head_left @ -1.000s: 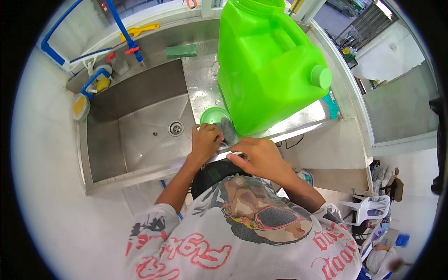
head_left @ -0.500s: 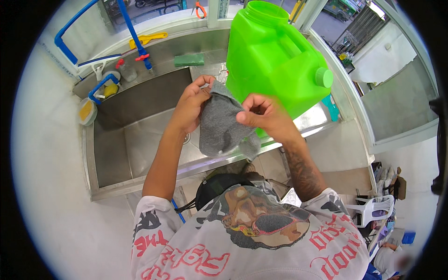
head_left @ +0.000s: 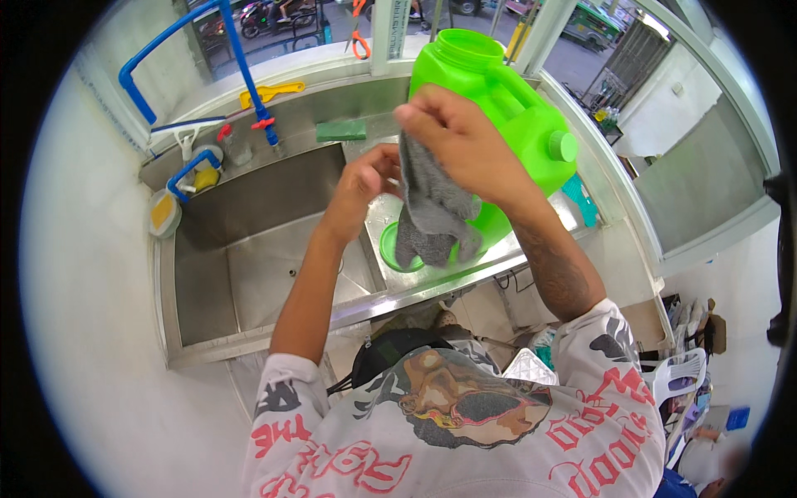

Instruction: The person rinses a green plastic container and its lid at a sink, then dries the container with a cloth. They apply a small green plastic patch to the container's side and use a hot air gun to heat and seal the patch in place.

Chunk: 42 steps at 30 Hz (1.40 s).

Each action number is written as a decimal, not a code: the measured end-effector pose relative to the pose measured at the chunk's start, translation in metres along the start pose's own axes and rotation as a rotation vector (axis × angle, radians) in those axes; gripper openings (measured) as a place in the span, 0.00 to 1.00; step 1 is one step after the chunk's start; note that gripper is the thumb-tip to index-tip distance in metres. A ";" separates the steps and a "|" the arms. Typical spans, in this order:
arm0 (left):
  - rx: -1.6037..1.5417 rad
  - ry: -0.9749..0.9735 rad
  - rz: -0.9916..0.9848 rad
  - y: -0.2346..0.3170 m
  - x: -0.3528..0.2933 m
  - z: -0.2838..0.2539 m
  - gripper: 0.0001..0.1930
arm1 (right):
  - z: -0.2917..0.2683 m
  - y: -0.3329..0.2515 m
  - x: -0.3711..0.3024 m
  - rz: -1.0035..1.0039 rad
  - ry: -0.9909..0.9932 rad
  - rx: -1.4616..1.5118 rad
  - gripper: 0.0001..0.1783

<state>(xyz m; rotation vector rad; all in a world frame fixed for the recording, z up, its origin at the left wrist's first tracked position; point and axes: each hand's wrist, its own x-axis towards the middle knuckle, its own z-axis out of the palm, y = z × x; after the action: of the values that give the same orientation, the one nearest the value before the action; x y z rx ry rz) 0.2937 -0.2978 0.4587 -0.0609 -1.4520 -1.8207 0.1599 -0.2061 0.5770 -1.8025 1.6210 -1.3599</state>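
Big bright-green jug, boxy plastic with a wide open neck at top and a small green side cap, stands on the steel surface right of the sink basin. A round green lid lies on the surface at the jug's foot, partly hidden. Green rectangular sponge on the back ledge; yellow flat tool farther back; blue pipe runs up behind the basin.

Right hand raised in front of the jug, fingers clenched around the top of a grey cloth, gripping it. Left hand just beside, fingers curled, pinching the cloth's left edge near the top.

Cloth: dark grey, textured, bunched and hanging down in folds, lower end dangling over the green lid; touching it or not, can't tell. It hangs in the air between both hands, in front of the jug's lower left side.
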 end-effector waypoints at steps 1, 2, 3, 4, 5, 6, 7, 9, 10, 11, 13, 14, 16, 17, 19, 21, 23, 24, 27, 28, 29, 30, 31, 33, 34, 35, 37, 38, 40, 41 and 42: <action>0.186 0.017 0.033 0.004 0.000 0.005 0.27 | 0.000 -0.001 0.003 -0.061 -0.021 -0.108 0.15; 0.378 0.037 0.028 0.008 -0.001 0.009 0.23 | -0.002 -0.002 0.004 -0.091 -0.046 -0.223 0.15; 0.567 0.061 0.021 0.012 -0.003 0.012 0.18 | -0.005 -0.003 0.005 -0.149 -0.068 -0.329 0.16; 0.427 0.103 -0.089 0.015 -0.005 0.016 0.08 | -0.009 -0.003 0.005 -0.121 -0.058 -0.354 0.16; 0.424 0.082 -0.130 0.019 -0.007 0.015 0.07 | -0.014 -0.003 0.005 -0.132 -0.046 -0.372 0.17; 0.420 0.061 -0.178 0.025 -0.009 0.011 0.07 | -0.019 -0.003 0.008 -0.194 -0.028 -0.381 0.17; 0.393 0.036 -0.191 0.032 -0.010 0.005 0.06 | -0.025 -0.004 0.010 -0.128 -0.079 -0.357 0.17; 0.418 -0.066 -0.279 0.042 -0.008 -0.011 0.07 | -0.036 -0.009 0.015 -0.040 -0.146 -0.313 0.16; 0.419 -0.126 -0.307 0.048 -0.007 -0.023 0.08 | -0.040 -0.012 0.017 -0.068 -0.207 -0.237 0.16; 0.285 -0.199 -0.307 0.054 -0.009 -0.036 0.09 | -0.043 -0.017 0.021 -0.056 -0.255 -0.187 0.16; 0.036 -0.207 -0.246 0.066 -0.017 -0.065 0.13 | -0.047 -0.027 0.029 -0.069 -0.303 -0.112 0.15; 0.023 -0.001 -0.191 0.065 -0.022 -0.078 0.15 | -0.044 -0.030 0.035 -0.091 -0.304 -0.089 0.15; -0.087 0.287 -0.106 0.046 -0.028 -0.095 0.16 | -0.030 -0.032 0.045 -0.194 -0.289 0.010 0.16; -0.148 0.400 -0.090 0.028 -0.027 -0.102 0.16 | -0.018 -0.028 0.052 -0.134 -0.248 0.003 0.18; -0.252 0.535 -0.120 -0.017 -0.024 -0.106 0.16 | 0.005 -0.013 0.062 -0.149 -0.183 -0.014 0.19; -0.312 0.622 -0.151 -0.056 -0.022 -0.106 0.17 | 0.017 0.010 0.064 -0.154 -0.133 -0.083 0.18; -0.308 0.683 -0.176 -0.081 -0.022 -0.106 0.17 | 0.026 0.031 0.061 -0.133 -0.119 -0.150 0.18; -0.283 0.715 -0.180 -0.087 -0.026 -0.104 0.17 | 0.030 0.037 0.061 -0.169 -0.094 -0.188 0.18; -0.093 0.832 -0.163 -0.082 -0.036 -0.092 0.18 | 0.022 0.031 0.055 -0.219 -0.052 -0.314 0.19; 0.048 0.860 -0.092 -0.076 -0.035 -0.084 0.18 | 0.013 0.024 0.052 -0.199 -0.048 -0.355 0.19; 0.189 0.873 -0.006 -0.070 -0.033 -0.072 0.19 | 0.001 0.014 0.049 -0.204 -0.047 -0.383 0.19; 0.325 0.842 0.093 -0.064 -0.025 -0.058 0.19 | -0.016 0.006 0.044 -0.202 0.031 -0.370 0.20; 0.445 0.743 0.183 -0.060 -0.013 -0.042 0.19 | -0.036 0.002 0.035 -0.253 0.092 -0.334 0.22; 0.647 0.509 0.348 -0.057 0.021 -0.004 0.20 | -0.081 0.002 0.017 -0.162 0.372 -0.397 0.22; 0.730 0.389 0.404 -0.058 0.040 0.017 0.20 | -0.103 0.006 0.005 -0.003 0.384 -0.441 0.25; 0.810 0.280 0.455 -0.060 0.059 0.036 0.20 | -0.123 0.012 -0.003 0.172 0.411 -0.486 0.28; 0.902 0.093 0.488 -0.066 0.085 0.065 0.21 | -0.125 0.042 -0.010 0.191 0.270 -0.348 0.34; 0.920 0.020 0.479 -0.069 0.094 0.070 0.21 | -0.129 0.054 -0.012 0.282 0.215 -0.297 0.37; 0.897 -0.141 0.534 -0.072 0.115 0.063 0.19 | -0.135 0.071 -0.017 0.222 0.157 -0.154 0.41; 0.881 -0.224 0.544 -0.073 0.124 0.056 0.19 | -0.136 0.077 -0.017 0.219 0.149 -0.096 0.43; 1.163 -0.364 0.430 -0.074 0.135 0.047 0.17 | -0.136 0.081 -0.016 0.183 0.144 -0.102 0.43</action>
<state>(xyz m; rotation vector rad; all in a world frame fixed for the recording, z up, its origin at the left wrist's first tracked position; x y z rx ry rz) 0.1370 -0.3287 0.4809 -0.1066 -2.3253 -0.4602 0.0053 -0.1703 0.5710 -1.5955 1.9106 -1.3736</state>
